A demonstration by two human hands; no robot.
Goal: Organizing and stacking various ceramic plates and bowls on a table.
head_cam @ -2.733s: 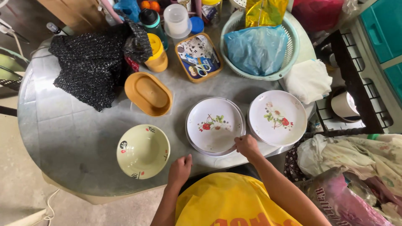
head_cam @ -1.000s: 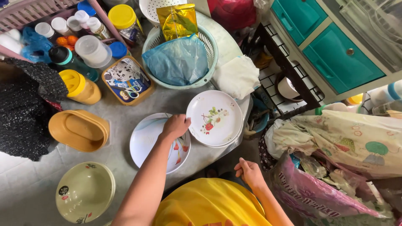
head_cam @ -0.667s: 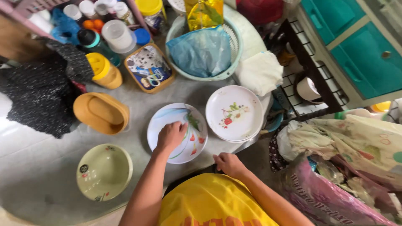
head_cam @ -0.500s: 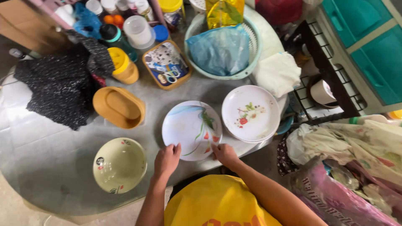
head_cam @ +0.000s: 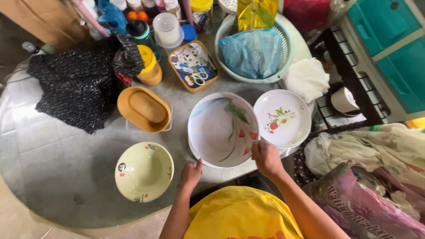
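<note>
Head view, grey round counter (head_cam: 66, 150), teal cabinet (head_cam: 398, 48) at right, my right hand (head_cam: 267, 158) fingers pinching the big flowered plate (head_cam: 221, 130), left hand (head_cam: 191, 174) fingers curled under its rim, gold foil packet (head_cam: 256, 13) in the pale green basket (head_cam: 283, 57).

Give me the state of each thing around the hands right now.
Leaf-patterned plate: tilted, lifted off the plate beneath.
Right hand: gripping its rim.
Left hand: at its near edge.
Floral plate stack: flat.
Cream bowl: upright, empty.
Orange lid: flat.

Round grey table (head_cam: 66, 177); teal cabinet (head_cam: 394, 48)
</note>
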